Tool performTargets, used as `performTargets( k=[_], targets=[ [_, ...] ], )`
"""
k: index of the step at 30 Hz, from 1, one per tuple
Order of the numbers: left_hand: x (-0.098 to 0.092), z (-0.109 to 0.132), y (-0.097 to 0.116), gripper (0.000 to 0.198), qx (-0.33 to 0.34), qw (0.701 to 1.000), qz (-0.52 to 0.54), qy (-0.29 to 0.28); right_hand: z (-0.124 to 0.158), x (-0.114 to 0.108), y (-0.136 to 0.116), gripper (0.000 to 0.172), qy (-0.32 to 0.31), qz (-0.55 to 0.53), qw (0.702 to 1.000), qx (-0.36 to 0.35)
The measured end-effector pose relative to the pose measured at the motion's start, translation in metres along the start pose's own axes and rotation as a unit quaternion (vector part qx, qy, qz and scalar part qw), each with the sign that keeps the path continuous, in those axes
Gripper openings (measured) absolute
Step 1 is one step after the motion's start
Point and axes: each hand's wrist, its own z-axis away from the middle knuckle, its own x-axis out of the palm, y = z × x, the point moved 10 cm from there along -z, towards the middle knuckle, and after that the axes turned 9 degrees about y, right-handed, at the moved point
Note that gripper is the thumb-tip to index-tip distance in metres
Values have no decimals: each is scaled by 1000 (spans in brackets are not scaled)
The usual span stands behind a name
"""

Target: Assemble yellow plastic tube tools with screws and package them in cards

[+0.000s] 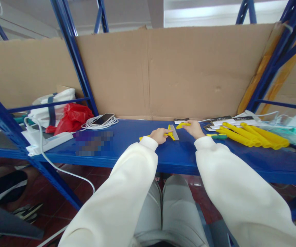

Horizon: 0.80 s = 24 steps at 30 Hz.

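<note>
Both my arms in white sleeves reach onto a blue metal shelf (179, 154). My left hand (159, 135) is closed around a yellow scraper (172, 132) with a grey metal blade, its handle poking out to the left. My right hand (194, 129) is closed on a small yellow piece (182, 125) just right of the scraper's blade. The two hands are close together at the shelf's middle.
Several long yellow handles (253, 135) lie at the right with a green-tipped one (218, 136) and black-and-white cards (221, 120). A phone (103, 119) on coiled white cable, a red bag (73, 117) and a white power strip (48, 141) sit left. Cardboard (189, 68) backs the shelf.
</note>
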Motion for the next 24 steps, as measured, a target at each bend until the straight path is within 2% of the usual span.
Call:
performTargets(
  k=[3,10,15,20,24],
  targets=[
    [1,0,-1,52,-2,1000,2,-4,-2,-4,-3,2,16,-8,1000,-16],
    [2,-1,-1,51,-1,1000,1,-4,-2,-5,1,14,40,-71,997,18],
    [1,-1,-1,51,1,1000,-4,-2,8,11,7,20,-22,-128,987,100],
    [1,-1,-1,51,4,1000,-6,-1,14,13,-1,27,-69,-52,994,74],
    [1,-1,-1,51,4,1000,-8,0,14,10,-7,28,-72,-13,996,46]
  ],
)
